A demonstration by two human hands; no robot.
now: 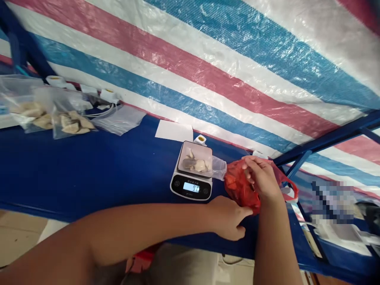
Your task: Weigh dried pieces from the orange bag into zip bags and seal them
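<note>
A small digital scale with a lit display stands on the blue table, its display reading what looks like 9.1. On its plate lies a clear plastic bag with several pale pieces in it, the bag's end hanging past the plate's right side. Right of the scale sits a red plastic bag, crumpled, its contents unclear. My right hand is over it, fingers curled against the film. My left hand reaches across to its near lower edge, index finger at the film and thumb apart; its other fingers are largely hidden.
Clear bags of pale pieces lie at the table's left, beside a flat clear bag. A white sheet and a small white container are behind the scale. Striped sheeting walls the back. Blue frame bars rise at right.
</note>
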